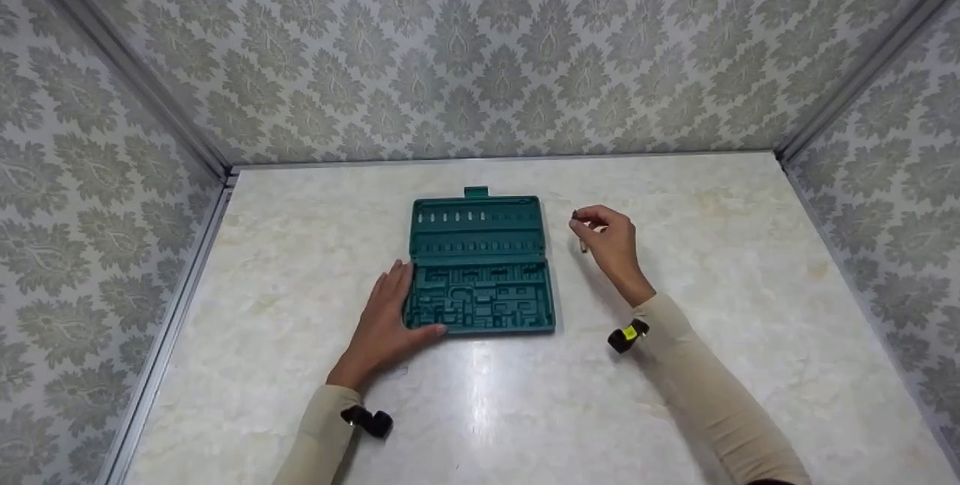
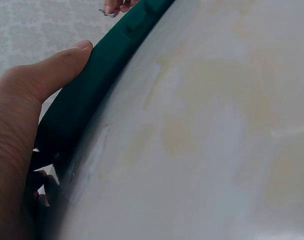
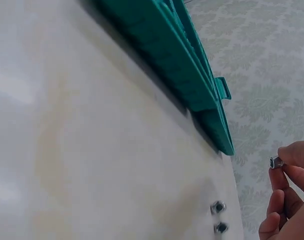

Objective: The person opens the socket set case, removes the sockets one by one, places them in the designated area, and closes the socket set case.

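Note:
A dark green plastic socket-set case (image 1: 480, 305) lies unfolded on the table, its moulded slots facing up. Several small silver pieces (image 1: 457, 217) stand in a row in its far half. At the case's near left corner rests my left hand (image 1: 382, 324), fingers stretched along the left side and thumb (image 2: 67, 62) against the front edge. To the right of the case, my right hand (image 1: 611, 241) pinches a small metal socket (image 3: 275, 162) between thumb and fingertips, above the table. Two more sockets (image 3: 219, 207) stand on the tabletop below that hand.
The pale marbled table (image 1: 720, 230) extends around the case on all sides. Patterned wall panels (image 1: 502, 50) enclose it at the back, left and right. A green latch tab (image 1: 476, 191) sticks out from the case's far edge.

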The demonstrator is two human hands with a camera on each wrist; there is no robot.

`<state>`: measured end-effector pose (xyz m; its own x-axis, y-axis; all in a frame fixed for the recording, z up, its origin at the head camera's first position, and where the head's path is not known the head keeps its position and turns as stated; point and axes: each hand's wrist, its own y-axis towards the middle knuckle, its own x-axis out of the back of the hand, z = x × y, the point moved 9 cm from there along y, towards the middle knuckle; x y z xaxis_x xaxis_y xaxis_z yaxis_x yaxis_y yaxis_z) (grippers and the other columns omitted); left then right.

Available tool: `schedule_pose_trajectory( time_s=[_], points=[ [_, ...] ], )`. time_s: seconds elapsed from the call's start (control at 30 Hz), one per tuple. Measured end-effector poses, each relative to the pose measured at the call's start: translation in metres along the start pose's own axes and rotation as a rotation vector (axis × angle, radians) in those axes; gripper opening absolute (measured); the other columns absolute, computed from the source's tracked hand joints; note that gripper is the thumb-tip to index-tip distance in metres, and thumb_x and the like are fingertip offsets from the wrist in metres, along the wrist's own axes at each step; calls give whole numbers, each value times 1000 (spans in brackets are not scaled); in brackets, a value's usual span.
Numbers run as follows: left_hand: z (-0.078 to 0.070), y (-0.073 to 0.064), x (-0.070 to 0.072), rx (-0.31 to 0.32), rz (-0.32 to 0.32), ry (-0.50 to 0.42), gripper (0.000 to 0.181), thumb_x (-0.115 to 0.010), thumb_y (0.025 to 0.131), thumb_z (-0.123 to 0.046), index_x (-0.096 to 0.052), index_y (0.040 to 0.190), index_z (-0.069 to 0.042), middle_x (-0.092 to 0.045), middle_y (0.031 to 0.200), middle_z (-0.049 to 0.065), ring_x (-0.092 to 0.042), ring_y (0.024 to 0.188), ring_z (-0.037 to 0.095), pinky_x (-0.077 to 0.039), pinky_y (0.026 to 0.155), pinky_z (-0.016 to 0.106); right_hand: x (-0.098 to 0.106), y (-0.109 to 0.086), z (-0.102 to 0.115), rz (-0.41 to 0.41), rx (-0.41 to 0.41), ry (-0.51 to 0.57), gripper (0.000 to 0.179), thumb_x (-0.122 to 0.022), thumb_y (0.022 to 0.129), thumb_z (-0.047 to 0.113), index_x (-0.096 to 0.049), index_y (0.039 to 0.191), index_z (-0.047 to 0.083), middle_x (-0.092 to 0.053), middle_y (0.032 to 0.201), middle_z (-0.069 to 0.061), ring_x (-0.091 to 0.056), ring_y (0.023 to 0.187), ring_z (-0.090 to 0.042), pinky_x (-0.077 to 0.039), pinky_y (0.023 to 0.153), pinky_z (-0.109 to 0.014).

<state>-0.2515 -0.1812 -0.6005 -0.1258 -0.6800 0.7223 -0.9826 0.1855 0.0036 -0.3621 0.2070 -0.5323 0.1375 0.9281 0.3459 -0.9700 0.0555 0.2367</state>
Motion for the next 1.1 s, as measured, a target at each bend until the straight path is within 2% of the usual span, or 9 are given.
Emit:
schedule_pose_trajectory(
  time_s=[0.2,0.4,0.57,0.7,0.87,1.1],
  points=[
    [-1,0,1,-7,-6,-13,130,-87,83,-67,-18,178,-11,-13,185,14,-6,170,42,-12,136,62,16,-4,-12,-27,-26,-13,19,-80,101,8,-81,115,-4,-80,108,-15,-65,86,-17,-51,66,-20],
    [0,1,0,2,-4,-4,131,-88,83,-67,-18,178,-12,-12,185,13,-6,170,41,-12,136,61,35,-7,-26,-74,-66,-30,19,-80,100,7,-81,115,-4,-80,107,-17,-65,88,-16,-51,71,-20],
    [0,1,0,10,-5,13,131,-88,83,-68,-18,178,-12,-13,185,14,-7,170,41,-13,136,62,49,-11,-37,-114,-85,-64,21,-81,99,8,-81,116,-4,-80,109,-18,-65,89,-14,-49,80,-22],
    [-2,2,1,4,-8,15,131,-87,82,-68,-18,178,-11,-13,185,14,-7,170,41,-12,136,61,58,-16,-47,-139,-100,-88,20,-81,99,8,-82,116,-4,-80,108,-17,-65,89,-12,-49,79,-20],
    [-2,2,1,-1,-16,12,131,-87,82,-69,-18,178,-12,-13,185,14,-7,170,42,-14,135,62,63,-23,-57,-159,-119,-100,20,-82,99,9,-83,116,-1,-80,107,-16,-66,88,-10,-51,78,-16],
    [0,1,0,2,-5,-3,131,-87,83,-68,-16,178,-12,-12,185,14,-6,170,41,-11,136,61,60,-28,-67,-164,-136,-116,19,-81,100,13,-84,115,2,-79,102,-12,-66,87,-16,-51,79,-22]
  ],
)
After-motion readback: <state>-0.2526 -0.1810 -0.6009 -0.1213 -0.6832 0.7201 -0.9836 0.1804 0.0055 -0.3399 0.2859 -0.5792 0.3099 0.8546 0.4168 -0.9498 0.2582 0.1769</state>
